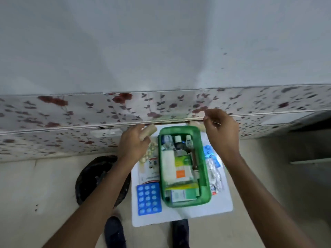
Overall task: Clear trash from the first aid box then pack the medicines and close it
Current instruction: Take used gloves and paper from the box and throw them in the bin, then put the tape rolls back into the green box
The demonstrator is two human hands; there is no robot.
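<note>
The green first aid box (206,178) stands open on a small white table (180,214), filled with bottles, cartons and gauze. My left hand (132,145) hovers just left of the box's far end and grips a beige bandage roll (148,132). My right hand (221,133) is raised above the box's far right corner with thumb and fingers pinched; whether anything thin is between them is unclear. A second beige roll (196,124) lies by the box's far right corner. A blue blister pack (148,198) lies left of the box.
A black trash bin (96,179) sits on the floor left of the table. Yellow capsules (149,152) and a printed packet (149,170) lie left of the box, blue and silver strips (214,167) to its right. A floral-patterned ledge (71,120) runs behind.
</note>
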